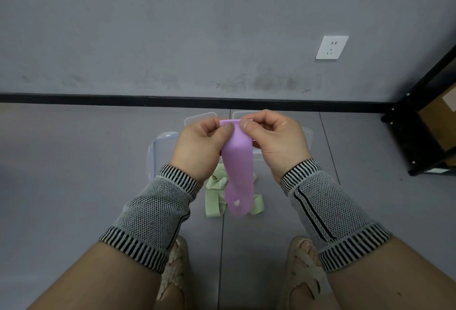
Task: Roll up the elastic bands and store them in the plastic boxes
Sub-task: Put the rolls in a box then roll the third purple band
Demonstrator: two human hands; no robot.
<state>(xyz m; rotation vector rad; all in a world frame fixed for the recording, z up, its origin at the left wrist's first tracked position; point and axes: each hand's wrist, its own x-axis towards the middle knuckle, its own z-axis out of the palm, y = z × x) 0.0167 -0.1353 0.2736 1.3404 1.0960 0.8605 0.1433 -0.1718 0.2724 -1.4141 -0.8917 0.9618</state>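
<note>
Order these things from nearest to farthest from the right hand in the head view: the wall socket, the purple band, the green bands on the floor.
1. Purple band: pinched at its top edge by the right hand, with the left hand too.
2. Green bands: on the floor, below the hands.
3. Wall socket: on the wall, upper right.

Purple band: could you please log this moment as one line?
purple band | top edge pinched by left hand and right hand | hanging | green band on floor

Purple band [237, 161] pinched between both hands [237, 141]
</note>
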